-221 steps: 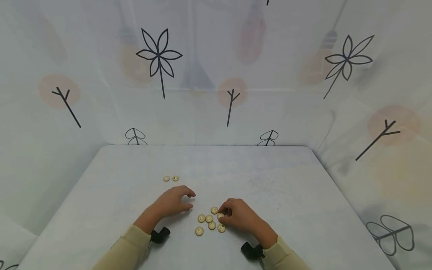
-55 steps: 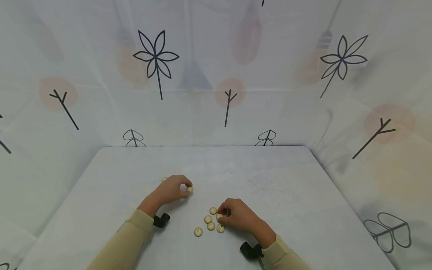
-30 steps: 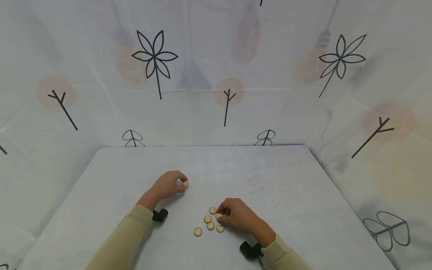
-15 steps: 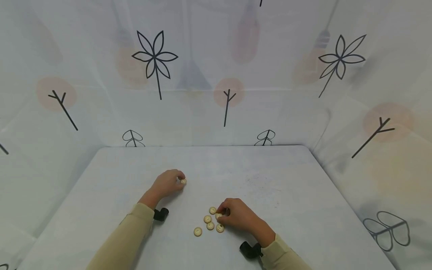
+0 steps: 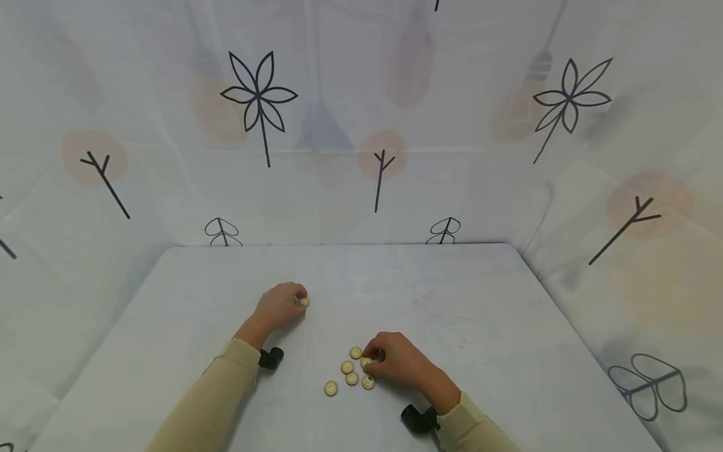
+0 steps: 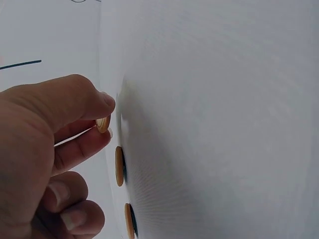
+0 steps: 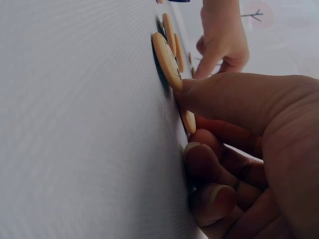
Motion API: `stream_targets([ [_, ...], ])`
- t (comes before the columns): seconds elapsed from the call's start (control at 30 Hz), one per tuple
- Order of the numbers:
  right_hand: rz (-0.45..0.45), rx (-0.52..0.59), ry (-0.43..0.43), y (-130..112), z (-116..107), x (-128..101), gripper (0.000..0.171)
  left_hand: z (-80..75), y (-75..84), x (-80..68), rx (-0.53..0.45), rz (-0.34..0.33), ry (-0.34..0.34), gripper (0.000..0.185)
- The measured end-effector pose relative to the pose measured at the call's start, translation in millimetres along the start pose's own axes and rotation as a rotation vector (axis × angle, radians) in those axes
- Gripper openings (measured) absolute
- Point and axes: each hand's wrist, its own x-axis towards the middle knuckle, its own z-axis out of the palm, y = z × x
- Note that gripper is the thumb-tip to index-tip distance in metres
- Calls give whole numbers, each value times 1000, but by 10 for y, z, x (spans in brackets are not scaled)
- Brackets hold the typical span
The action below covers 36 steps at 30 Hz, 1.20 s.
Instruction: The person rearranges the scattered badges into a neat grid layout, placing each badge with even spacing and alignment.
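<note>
— Fingers of the left hand [image 5: 278, 306]: what do they grip?

— Thumb and forefinger pinch one pale button [image 6: 103, 123] just above the surface [image 5: 486, 301], beside two more buttons [image 6: 119, 166] lying flat there.

— And the right hand [image 5: 400, 362]?

— Its fingers [image 7: 219, 97] are curled, pinching another button [image 7: 189, 121] at the edge of the loose cluster [image 5: 350, 373] near the front middle, well apart from the left hand.
</note>
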Motion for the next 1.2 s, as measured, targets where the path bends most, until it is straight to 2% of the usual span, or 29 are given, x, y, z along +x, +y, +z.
stream_targets([
  [0.33, -1, 7, -7, 14, -6, 5, 18, 32, -18, 30, 17, 0, 14, 23],
  [1.2, 4, 6, 6, -1, -10, 2, 17, 25, -7, 85, 19, -6, -40, 27],
])
